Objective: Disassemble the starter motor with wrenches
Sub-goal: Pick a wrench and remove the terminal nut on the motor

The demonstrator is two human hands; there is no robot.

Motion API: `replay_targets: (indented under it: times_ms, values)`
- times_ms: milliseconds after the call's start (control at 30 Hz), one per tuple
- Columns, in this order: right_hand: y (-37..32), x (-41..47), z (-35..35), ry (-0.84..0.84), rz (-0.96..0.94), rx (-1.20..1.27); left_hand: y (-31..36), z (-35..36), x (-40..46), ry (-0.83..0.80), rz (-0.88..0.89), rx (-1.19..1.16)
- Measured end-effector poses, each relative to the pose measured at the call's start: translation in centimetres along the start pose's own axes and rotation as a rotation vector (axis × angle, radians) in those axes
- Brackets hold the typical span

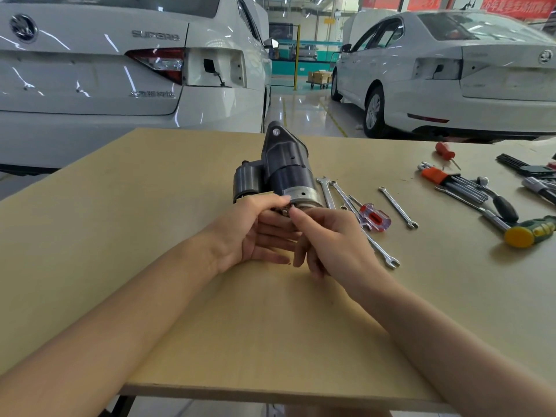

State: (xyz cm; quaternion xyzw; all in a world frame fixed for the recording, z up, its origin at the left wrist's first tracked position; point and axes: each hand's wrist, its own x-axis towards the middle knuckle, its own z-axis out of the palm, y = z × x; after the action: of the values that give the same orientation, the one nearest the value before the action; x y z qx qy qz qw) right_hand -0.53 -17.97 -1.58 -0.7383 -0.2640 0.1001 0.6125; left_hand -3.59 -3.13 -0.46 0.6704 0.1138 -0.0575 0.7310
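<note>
A dark starter motor (279, 170) lies on the wooden table (180, 266), its silver end cap facing me. My left hand (255, 233) and my right hand (328, 239) meet at that near end. Thumb and fingers of my left hand pinch a small metal part at the cap. My right hand's fingertips touch the same spot from the right, and whether they grip it is hidden. Several combination wrenches (398, 207) lie just right of the motor, untouched.
A red-handled screwdriver (374, 218) lies among the wrenches. Farther right are an orange hex key set (445, 179), a ratchet, a green and yellow handled tool (531, 231) and another red screwdriver (445, 150). Two white cars stand beyond the table's far edge.
</note>
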Motion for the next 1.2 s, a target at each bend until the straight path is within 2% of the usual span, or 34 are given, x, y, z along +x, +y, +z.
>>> replay_targets:
  times_ms: [167, 267, 400, 500, 667, 733, 900, 1000, 1100, 1200]
  values:
    - [0.3, 0.2, 0.2, 0.268, -0.221, -0.248, -0.2, 0.6, 0.1, 0.088, 0.040, 0.041]
    - [0.7, 0.5, 0.3, 0.324, -0.265, -0.364, -0.3, 0.8, 0.3, 0.112, 0.039, 0.026]
    - [0.8, 0.3, 0.3, 0.287, -0.239, -0.317, -0.2, 0.5, 0.4, 0.060, 0.019, -0.041]
    - [0.6, 0.1, 0.4, 0.238, -0.145, -0.211, -0.2, 0.0, 0.4, -0.011, 0.005, -0.058]
    - [-0.2, 0.1, 0.0, -0.014, 0.078, 0.055, -0.2, -0.3, 0.3, -0.071, -0.012, -0.040]
    - [-0.2, 0.1, 0.0, -0.045, 0.091, 0.097, 0.1, -0.4, 0.2, -0.092, -0.041, -0.077]
    - [0.1, -0.4, 0.2, 0.131, -0.112, -0.190, 0.0, 0.4, 0.2, 0.021, 0.026, -0.047]
    - [-0.1, -0.6, 0.4, 0.171, -0.169, -0.278, -0.1, 0.7, 0.1, 0.034, 0.045, -0.032]
    - [0.0, -0.8, 0.4, 0.130, -0.183, -0.376, -0.2, 0.4, 0.0, 0.013, 0.032, -0.010]
    - [-0.3, -1.6, 0.1, 0.008, -0.201, -0.462, -0.2, 0.1, 0.1, -0.024, 0.024, 0.001]
